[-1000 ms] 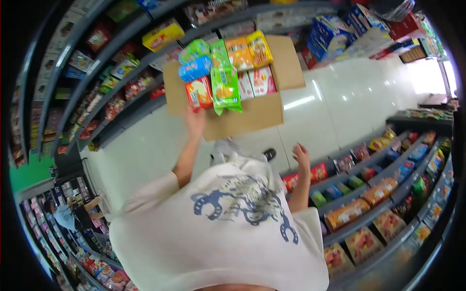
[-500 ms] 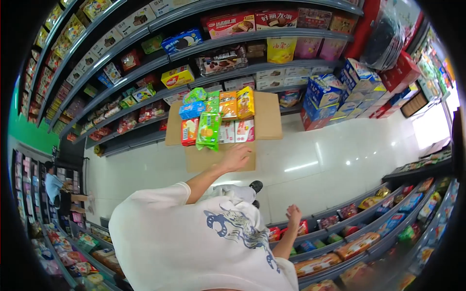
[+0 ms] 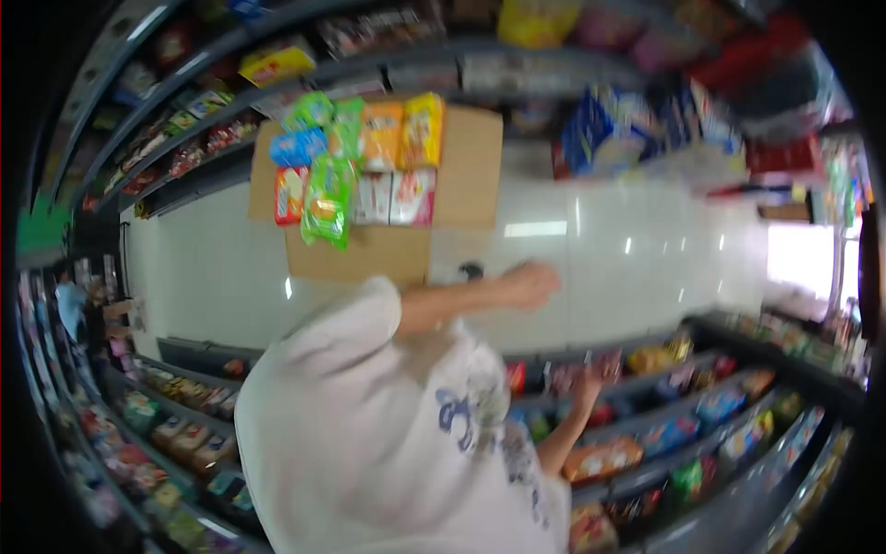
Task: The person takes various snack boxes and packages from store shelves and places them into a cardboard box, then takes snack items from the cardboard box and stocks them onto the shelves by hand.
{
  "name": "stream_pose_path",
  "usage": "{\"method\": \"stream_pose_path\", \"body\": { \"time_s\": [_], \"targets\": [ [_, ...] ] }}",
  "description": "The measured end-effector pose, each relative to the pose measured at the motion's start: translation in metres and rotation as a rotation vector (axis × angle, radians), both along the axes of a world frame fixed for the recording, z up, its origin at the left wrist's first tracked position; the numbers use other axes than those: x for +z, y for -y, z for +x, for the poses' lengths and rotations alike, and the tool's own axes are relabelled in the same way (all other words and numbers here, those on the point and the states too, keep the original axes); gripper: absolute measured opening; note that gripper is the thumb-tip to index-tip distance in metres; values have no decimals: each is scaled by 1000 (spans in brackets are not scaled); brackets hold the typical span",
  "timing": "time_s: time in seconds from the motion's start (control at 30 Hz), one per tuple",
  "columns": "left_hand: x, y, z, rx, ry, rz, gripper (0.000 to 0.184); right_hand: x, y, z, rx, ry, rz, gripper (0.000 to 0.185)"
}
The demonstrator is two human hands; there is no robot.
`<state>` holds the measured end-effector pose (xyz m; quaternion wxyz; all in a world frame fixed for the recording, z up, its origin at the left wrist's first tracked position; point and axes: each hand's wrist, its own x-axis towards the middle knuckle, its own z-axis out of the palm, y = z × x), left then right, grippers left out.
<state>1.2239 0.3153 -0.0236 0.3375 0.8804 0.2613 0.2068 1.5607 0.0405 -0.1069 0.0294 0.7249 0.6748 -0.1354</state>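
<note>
My left hand (image 3: 531,284) hangs over the floor, to the right of an opened cardboard box (image 3: 358,254); motion smears its fingers. My right hand (image 3: 586,380) is in front of the shelves on the right, also blurred, and touching cannot be made out. Several snack packs lie on the box: a green bag (image 3: 329,200) on top, a blue pack (image 3: 298,146), an orange pack (image 3: 381,136), a yellow pack (image 3: 423,129), a red pack (image 3: 291,195) and a white-and-pink pack (image 3: 413,197). Neither hand is at these packs.
Shelves of packaged snacks (image 3: 604,459) run behind and to the right. Across the aisle stands another shelf (image 3: 388,69), with stacked blue cartons (image 3: 614,129) beside it. A person in a blue top (image 3: 72,305) is far left. Shiny floor tiles (image 3: 628,249) lie between.
My left hand has moved away from the box's near edge, out to the right over the floor. My view has swung, so box and packs appear farther left and higher. The picture is blurrier.
</note>
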Motion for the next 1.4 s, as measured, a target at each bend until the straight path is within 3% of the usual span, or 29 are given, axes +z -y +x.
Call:
{"method": "stream_pose_path", "body": {
  "time_s": [0.03, 0.07, 0.1, 0.13, 0.17, 0.2, 0.27, 0.37, 0.47, 0.57, 0.67, 0.77, 0.97, 1.17, 1.27, 1.33, 1.4],
  "targets": [
    [-14, -1, 16, -68, -14, 30, 31, 25, -19, -4, -187, -158, 3, 25],
    [11, -9, 29, -174, -279, -103, 34, 48, -40, -10, -476, -443, 37, 25],
    [19, -10, 35, -225, -302, -74, 36, 69, -58, -22, -761, -731, 117, 26],
    [20, -12, 40, -265, -321, -21, 38, 85, -75, -36, -892, -831, 159, 27],
    [16, -7, 43, -283, -320, -47, 39, 51, -65, -21, -904, -842, 213, 38],
    [10, -7, 44, -290, -319, -60, 39, 72, -82, -33, -912, -648, 65, 46],
    [1, -9, 42, -288, -369, -107, 41, 90, -104, -55, -863, -565, 45, 49],
    [-10, -12, 26, -249, -577, -170, 42, 44, -105, -51, -857, -617, -28, 41],
    [-16, -24, 11, -180, -713, -219, 43, 42, -118, -27, -801, -433, -78, 39],
    [5, -30, 15, 168, -542, -494, 44, 17, -137, 24, -732, -543, -17, 38],
    [-7, -39, 28, 466, -451, -645, 43, 13, -177, 73, -686, -509, -93, 37],
    [-5, -49, 63, 603, -297, -620, 42, 12, -225, 111, -449, -385, -124, 38],
    [46, -50, 132, 660, -206, -506, 43, 26, -325, 128, -218, -448, -185, 41],
    [30, -29, 106, 817, -385, -387, 43, -5, -366, 107, 80, -308, -343, 53],
    [4, -36, 83, 866, -463, -314, 44, -34, -385, 98, 157, -301, -250, 52],
    [38, -58, 84, 924, -352, -460, 45, -1, -404, 81, 63, -464, -328, 49],
    [13, -82, 75, 929, -156, -582, 44, 0, -426, 68, 136, -520, -296, 49]
  ]
}}
